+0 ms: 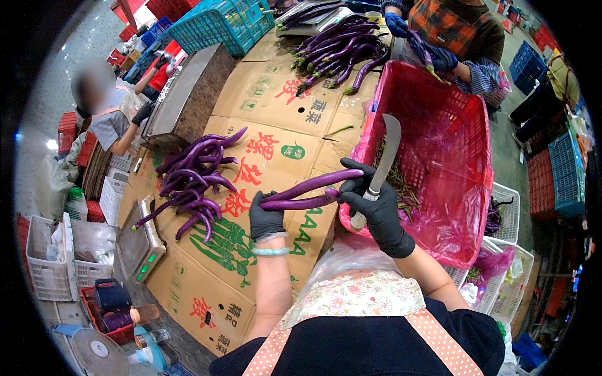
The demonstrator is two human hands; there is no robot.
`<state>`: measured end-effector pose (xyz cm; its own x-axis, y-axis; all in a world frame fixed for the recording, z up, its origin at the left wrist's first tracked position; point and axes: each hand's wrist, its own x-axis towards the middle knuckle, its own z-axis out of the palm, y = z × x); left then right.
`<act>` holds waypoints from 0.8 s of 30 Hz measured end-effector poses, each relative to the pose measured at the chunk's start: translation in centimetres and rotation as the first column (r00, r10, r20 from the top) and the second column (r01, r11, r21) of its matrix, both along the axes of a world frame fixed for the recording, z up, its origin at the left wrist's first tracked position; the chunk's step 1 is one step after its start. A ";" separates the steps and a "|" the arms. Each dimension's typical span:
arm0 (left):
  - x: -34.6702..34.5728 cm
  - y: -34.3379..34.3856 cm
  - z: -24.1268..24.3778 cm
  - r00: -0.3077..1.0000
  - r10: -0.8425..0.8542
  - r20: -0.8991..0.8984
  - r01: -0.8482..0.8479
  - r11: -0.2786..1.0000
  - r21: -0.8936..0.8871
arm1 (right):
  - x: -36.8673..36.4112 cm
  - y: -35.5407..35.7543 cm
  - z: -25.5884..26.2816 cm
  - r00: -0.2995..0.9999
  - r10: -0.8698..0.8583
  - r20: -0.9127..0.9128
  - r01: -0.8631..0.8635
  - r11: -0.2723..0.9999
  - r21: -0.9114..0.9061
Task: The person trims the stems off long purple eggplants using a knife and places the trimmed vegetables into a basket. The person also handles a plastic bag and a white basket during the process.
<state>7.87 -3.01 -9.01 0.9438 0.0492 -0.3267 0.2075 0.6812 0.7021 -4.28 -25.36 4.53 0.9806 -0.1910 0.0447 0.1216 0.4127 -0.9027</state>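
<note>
My left hand (267, 217), in a black glove, grips the near ends of two long purple eggplants (308, 187) over the cardboard-covered table (277, 136). Held in my black-gloved right hand (380, 216) is a knife (386, 155) with a broad curved blade and a pale handle; its blade points away from me. The eggplants' far ends reach the fingers of that hand. To the left lies a loose heap of purple eggplants (195, 181). A red crate (482, 141) lined with pink plastic stands at the right, with green stem trimmings (402, 190) inside.
A co-worker's blue-gloved hand (442, 57) holds an eggplant beyond the crate. More eggplants (336, 49) lie at the table's far end beside a scale (312, 19). Another scale (141, 239) sits at left. A second person (110, 113) stands past the metal-topped block (186, 94).
</note>
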 end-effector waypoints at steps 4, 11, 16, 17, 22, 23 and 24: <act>0.2 -0.7 -1.8 0.985 -0.016 -0.171 0.008 0.999 -0.048 | 0.2 0.5 0.5 0.998 0.047 -0.034 -0.041 0.987 0.152; -0.3 0.1 -1.4 0.996 -0.087 -0.029 0.080 0.975 -0.208 | 0.0 0.1 0.0 0.996 0.064 -0.062 -0.065 0.998 -0.021; -1.0 0.4 2.4 0.978 0.050 0.201 -0.081 0.985 0.150 | 0.2 0.8 -1.1 0.995 -0.099 0.031 0.104 0.939 -0.329; -1.4 -0.2 4.4 0.971 0.102 0.215 -0.135 0.980 0.145 | 0.2 0.8 -1.2 0.992 -0.114 0.047 0.123 0.928 -0.351; -3.0 -1.3 8.5 0.931 0.175 0.320 -0.269 0.922 0.278 | 0.6 1.1 -2.3 0.974 -0.188 0.123 0.219 0.919 -0.328; -3.2 -1.4 8.7 0.915 0.128 0.382 -0.287 0.873 0.395 | 0.6 1.0 -2.3 0.975 -0.191 0.116 0.219 0.923 -0.316; -3.2 -1.4 9.1 0.920 0.174 0.352 -0.278 0.922 0.268 | 0.4 0.9 -1.8 0.982 -0.171 0.079 0.187 0.928 -0.321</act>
<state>4.63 -4.41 0.06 0.9451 0.3226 0.0526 -0.1936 0.4227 0.8854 -3.90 -24.45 2.70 0.9264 -0.3301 0.1812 0.2136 0.0645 -0.9748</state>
